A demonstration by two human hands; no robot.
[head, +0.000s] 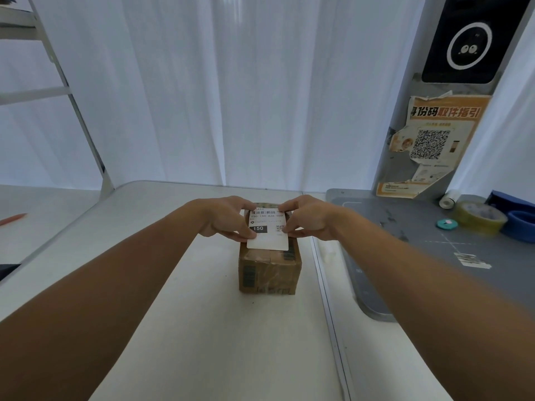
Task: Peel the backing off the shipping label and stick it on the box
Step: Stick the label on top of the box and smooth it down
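A small brown cardboard box (269, 270), wrapped in clear tape, stands on the white table in the middle of the view. Just above its top I hold a white shipping label (267, 230) with a barcode, a black "150" block and a small QR code, printed side up. My left hand (228, 218) pinches the label's left edge between thumb and fingers. My right hand (308, 218) pinches its right edge. The label's blank near end overhangs the box top. Whether the label touches the box is not clear, and the far part of the box is hidden behind it.
A grey cutting mat (419, 244) lies right of the box, with tape rolls (480, 217), a small white roll (448, 199) and a teal round object (446, 224). A torn orange poster (434, 143) hangs behind it. White curtains back the table (202, 328); a ladder (58, 91) stands at left.
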